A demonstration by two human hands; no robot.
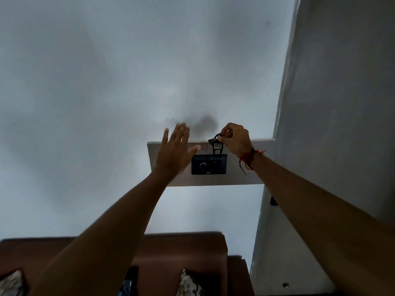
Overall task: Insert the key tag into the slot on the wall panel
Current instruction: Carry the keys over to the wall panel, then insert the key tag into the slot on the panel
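A black wall panel [209, 167] with a round dial sits on a pale backing board [235, 178] on the white wall. A black key tag [217, 149] with a pale square label hangs straight down, its lower end at the panel's top edge; whether it is inside the slot I cannot tell. My right hand [236, 140] pinches the metal key ring at the tag's top, a red thread around its wrist. My left hand [174, 152] is spread flat with fingers apart, just left of the panel, over the backing board.
A wall corner [277, 129] juts out right of the panel. Below stands a brown sofa [181, 248] with patterned cushions [188, 283]. A small dark fitting [273, 200] sits on the right wall under my right forearm.
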